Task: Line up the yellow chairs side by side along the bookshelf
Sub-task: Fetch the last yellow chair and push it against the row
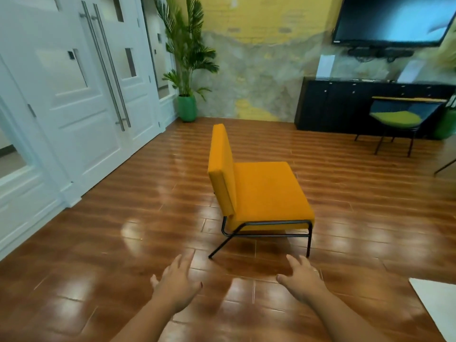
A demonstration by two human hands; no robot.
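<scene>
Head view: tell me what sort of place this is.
Probably an office lounge or waiting area: a wall-mounted screen above a dark cabinet, a yellow lounge chair, and a potted palm by white double doors.

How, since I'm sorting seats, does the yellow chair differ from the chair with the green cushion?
The yellow chair is upholstered all over, seat and back; the green-cushioned chair has a dark back and only its seat pad green. The yellow chair stands on open floor; the green-cushioned chair stands by the black cabinet. Both have thin black legs.
</scene>
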